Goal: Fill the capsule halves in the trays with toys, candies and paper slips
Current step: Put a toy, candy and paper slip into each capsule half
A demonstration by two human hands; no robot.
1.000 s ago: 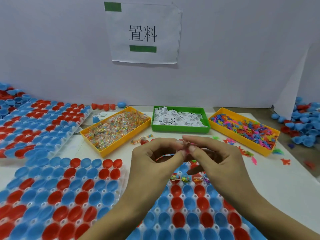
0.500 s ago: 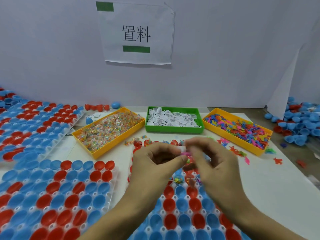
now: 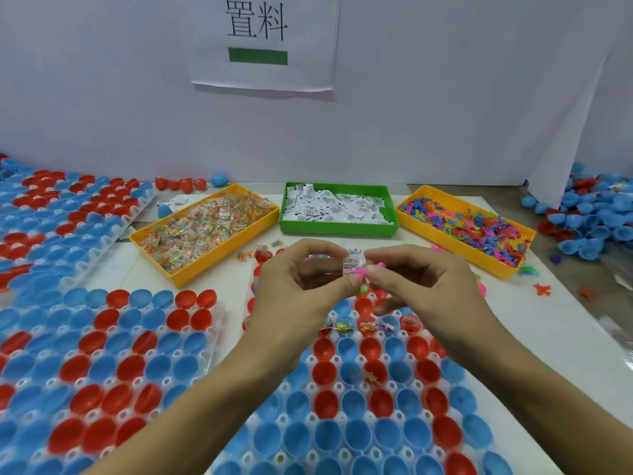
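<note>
Both hands meet above the centre tray [image 3: 346, 437]. The left hand [image 3: 301, 279] pinches a paper slip [image 3: 352, 261]; the right hand [image 3: 424, 286] pinches a pink toy [image 3: 356, 270] against it, apparently bundling them for one capsule half below.

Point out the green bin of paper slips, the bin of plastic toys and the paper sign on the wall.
green bin [image 3: 337, 230]: head view, front wall.
toy bin [image 3: 455, 249]: head view, front wall.
paper sign [image 3: 308, 73]: head view, blank lower right.
</note>
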